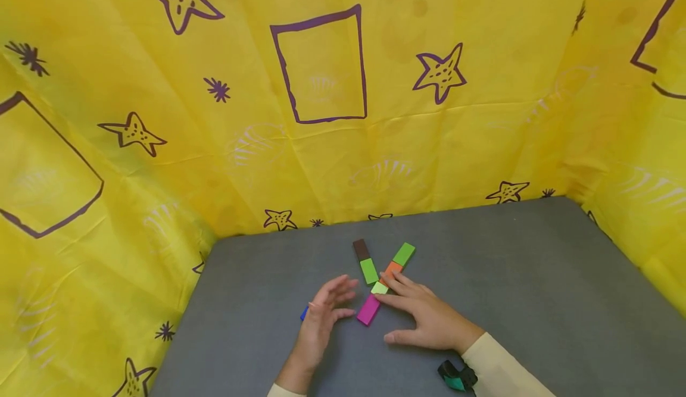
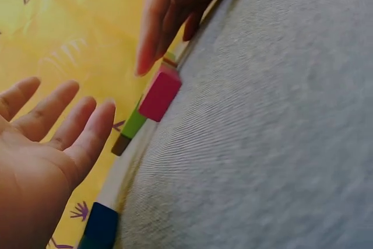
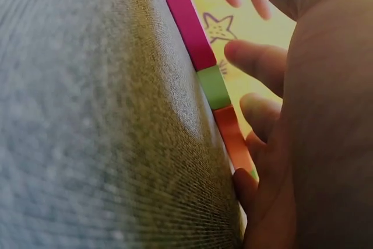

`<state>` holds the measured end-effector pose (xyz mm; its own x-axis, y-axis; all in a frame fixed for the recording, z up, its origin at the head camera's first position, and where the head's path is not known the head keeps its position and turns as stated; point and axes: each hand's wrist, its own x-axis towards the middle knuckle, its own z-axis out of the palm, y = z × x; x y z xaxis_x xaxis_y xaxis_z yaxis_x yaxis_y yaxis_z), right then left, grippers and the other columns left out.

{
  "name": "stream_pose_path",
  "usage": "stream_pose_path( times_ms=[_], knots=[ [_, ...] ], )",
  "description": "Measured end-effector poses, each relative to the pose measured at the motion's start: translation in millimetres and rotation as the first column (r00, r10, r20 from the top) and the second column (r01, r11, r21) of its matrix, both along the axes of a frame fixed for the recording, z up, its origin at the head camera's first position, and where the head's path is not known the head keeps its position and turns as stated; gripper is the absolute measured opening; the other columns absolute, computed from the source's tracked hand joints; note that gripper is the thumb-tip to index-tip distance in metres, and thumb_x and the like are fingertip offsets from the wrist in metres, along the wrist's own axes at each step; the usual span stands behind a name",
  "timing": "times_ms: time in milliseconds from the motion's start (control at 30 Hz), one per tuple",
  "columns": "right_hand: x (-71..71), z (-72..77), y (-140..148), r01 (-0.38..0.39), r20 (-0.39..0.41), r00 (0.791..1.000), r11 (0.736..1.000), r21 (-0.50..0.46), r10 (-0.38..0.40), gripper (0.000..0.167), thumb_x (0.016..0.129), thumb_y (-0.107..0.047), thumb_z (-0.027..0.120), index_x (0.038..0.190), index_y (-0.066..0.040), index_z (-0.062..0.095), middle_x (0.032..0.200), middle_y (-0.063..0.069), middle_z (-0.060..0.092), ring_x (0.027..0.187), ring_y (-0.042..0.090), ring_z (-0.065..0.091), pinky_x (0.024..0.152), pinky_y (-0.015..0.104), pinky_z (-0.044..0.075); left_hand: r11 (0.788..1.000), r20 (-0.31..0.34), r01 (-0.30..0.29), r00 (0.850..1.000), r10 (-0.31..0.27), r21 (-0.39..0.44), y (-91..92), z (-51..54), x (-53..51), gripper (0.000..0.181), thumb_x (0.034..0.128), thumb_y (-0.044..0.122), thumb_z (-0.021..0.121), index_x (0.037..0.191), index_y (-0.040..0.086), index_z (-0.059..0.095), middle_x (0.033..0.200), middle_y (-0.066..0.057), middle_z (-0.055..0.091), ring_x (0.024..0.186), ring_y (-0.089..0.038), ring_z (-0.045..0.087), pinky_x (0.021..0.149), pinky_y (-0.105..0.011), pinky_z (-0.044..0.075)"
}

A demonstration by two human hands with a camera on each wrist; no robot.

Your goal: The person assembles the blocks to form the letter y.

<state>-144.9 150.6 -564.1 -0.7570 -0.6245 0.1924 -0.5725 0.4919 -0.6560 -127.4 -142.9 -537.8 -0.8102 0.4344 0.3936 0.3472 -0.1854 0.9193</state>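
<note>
Flat coloured blocks lie on the grey table in two slanting rows that form a Y. The longer row runs from a green block (image 1: 404, 255) through an orange block (image 1: 390, 273) and a light green block (image 1: 379, 288) to a magenta block (image 1: 368, 310). A brown block (image 1: 361, 249) and another green block (image 1: 368, 271) make the shorter branch. My right hand (image 1: 429, 319) spreads its fingers at the orange and light green blocks; whether they press is unclear. Left of the magenta block, my left hand (image 1: 324, 316) is held up with loose fingers, gripping nothing.
A blue block (image 2: 100, 225) lies beside my left hand, mostly hidden by it in the head view. The grey table (image 1: 536, 278) is bordered by yellow cloth (image 1: 332, 171) printed with starfish. A dark band with a green part (image 1: 455, 378) sits at my right wrist.
</note>
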Motion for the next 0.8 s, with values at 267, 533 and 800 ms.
stream_pose_path(
  times_ms=[267,533,800],
  knots=[
    [0.4,-1.5,-2,-0.015,-0.005,1.0,1.0,-0.002,0.015,0.077,0.097,-0.071,0.069,0.161,-0.029,0.058,0.177,0.005,0.028,0.164,0.037,0.016,0.114,0.078,0.027,1.0,-0.043,-0.013,0.999,0.013,-0.003,-19.5,8.6,-7.7,0.086,0.116,0.057,0.007,0.163,-0.012,0.027,0.156,-0.046,0.039,0.141,-0.041,0.05,0.105,-0.051,0.051],
    [0.3,-0.7,-1,-0.013,0.017,1.0,1.0,0.0,0.013,0.075,0.097,-0.071,0.069,0.16,-0.032,0.059,0.177,0.002,0.029,0.164,0.037,0.016,0.115,0.077,0.026,0.997,-0.068,-0.069,0.995,0.07,0.018,-46.0,17.4,-12.4,0.089,0.1152,0.058,0.005,0.163,-0.013,0.026,0.156,-0.045,0.039,0.141,-0.037,0.051,0.107,-0.048,0.048],
    [0.1,-0.1,0,-0.012,0.018,1.0,1.0,0.01,0.012,0.074,0.097,-0.072,0.069,0.16,-0.033,0.059,0.177,0.002,0.029,0.164,0.036,0.016,0.116,0.077,0.026,0.993,-0.094,-0.113,0.989,0.114,0.016,-69.3,18.9,-12.7,0.083,0.1167,0.054,0.006,0.164,-0.01,0.029,0.158,-0.032,0.049,0.14,-0.034,0.052,0.107,-0.046,0.048]
  ],
)
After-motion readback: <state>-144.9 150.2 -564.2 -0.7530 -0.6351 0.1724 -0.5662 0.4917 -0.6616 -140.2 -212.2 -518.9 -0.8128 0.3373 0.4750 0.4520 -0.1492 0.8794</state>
